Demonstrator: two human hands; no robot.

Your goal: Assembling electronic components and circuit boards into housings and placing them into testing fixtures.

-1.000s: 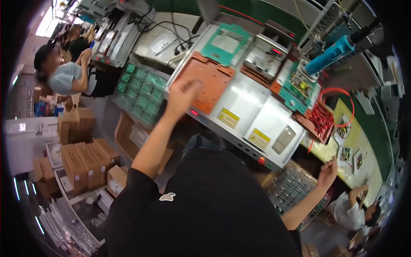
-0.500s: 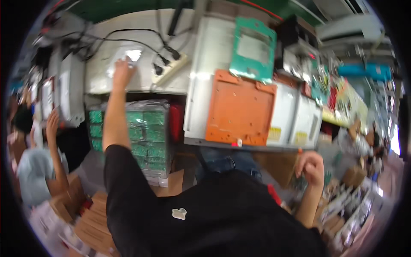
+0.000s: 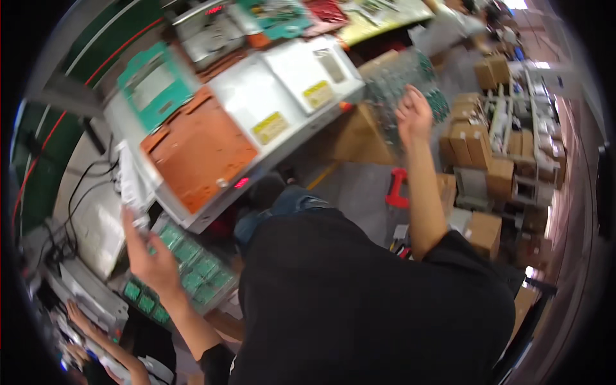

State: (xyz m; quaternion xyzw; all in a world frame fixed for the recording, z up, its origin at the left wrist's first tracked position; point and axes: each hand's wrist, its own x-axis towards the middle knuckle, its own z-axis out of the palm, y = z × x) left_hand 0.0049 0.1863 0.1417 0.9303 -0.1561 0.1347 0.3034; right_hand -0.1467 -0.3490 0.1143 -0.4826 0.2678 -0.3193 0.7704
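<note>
l hand [image 3: 154,264] now back from table [image 3: 93,226], by shiny plastic [image 3: 141,222]; can't tell grip, so pickup unconf'd. r hand [image 3: 414,119] loose, empty.

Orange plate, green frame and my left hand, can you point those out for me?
Orange plate [image 3: 199,151]: head view, on the middle of its flat top.
Green frame [image 3: 165,110]: head view, on the solid band below its opening.
Left hand [image 3: 155,264]: head view, on the middle of the hand.

A blurred, shiny white item [image 3: 131,176] slants beside the left grip [image 3: 153,260].
</note>
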